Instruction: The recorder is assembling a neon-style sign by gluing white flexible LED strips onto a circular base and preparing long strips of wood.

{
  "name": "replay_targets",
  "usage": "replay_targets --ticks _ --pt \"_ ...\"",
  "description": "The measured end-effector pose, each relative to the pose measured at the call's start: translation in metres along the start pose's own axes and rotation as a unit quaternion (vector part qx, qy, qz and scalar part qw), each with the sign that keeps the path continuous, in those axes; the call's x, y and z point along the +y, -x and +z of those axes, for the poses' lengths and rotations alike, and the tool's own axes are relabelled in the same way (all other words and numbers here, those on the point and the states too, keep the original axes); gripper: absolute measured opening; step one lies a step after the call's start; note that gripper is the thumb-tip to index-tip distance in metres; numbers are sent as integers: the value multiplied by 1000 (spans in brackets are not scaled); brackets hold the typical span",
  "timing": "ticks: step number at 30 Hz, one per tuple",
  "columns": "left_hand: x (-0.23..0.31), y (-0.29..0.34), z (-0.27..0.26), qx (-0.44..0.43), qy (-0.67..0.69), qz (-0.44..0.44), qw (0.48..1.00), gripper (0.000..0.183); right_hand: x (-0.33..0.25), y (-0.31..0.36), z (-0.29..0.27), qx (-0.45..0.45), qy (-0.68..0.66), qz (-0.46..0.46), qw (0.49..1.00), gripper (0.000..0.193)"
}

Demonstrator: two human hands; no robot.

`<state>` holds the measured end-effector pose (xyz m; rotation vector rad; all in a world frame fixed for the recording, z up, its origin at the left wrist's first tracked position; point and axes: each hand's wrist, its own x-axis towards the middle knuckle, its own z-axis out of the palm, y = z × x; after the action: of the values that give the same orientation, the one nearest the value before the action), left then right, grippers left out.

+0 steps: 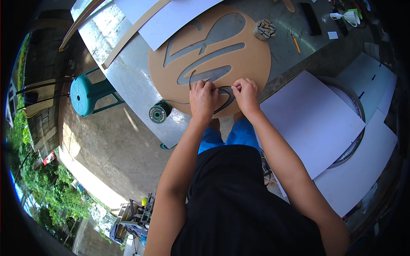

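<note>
A round tan board (166, 79) with curved cut-out shapes lies flat at the near edge of a grey metal table. My left hand (203, 99) is closed over its near part, fingers pinching a thin black strip (177, 102) that trails from a black and green spool (159, 112) at the board's left. A loop of dark strip rises beside those fingers. My right hand (246, 97) is closed too, thumb and fingertips pinched by the edge of a curved cut-out (226, 101). Dark strip seems to run between both hands; my fingertips hide its exact ends.
White sheets (316, 123) lie to the right, over a round rimmed object (356, 106). A cup of small grey pieces (264, 30) stands at the board's far right, near a pencil (296, 43) and a black phone (310, 19). A teal stool (85, 94) stands left.
</note>
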<state>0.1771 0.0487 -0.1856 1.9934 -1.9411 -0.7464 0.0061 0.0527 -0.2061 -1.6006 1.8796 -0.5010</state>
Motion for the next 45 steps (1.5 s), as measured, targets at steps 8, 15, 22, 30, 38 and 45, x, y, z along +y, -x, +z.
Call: replay_targets --ticks 8,15,22,30,38,45 --pt "8 2 9 8 45 -74 996 16 -2 -4 -1 -8 -38 10 999 13" --pt "10 -4 8 -7 57 -122 991 17 0 -4 3 11 -7 0 1000 18" --pt "10 -2 5 -15 75 -120 990 16 -6 -3 2 10 33 26 999 19" --pt "-4 9 -2 -3 58 -105 993 14 -6 -3 1 6 29 34 999 19" --pt "12 1 1 -20 28 -105 994 17 -6 -3 1 3 21 33 999 19" --pt "23 -6 7 -26 43 -139 989 21 -6 -2 1 7 31 24 999 20"
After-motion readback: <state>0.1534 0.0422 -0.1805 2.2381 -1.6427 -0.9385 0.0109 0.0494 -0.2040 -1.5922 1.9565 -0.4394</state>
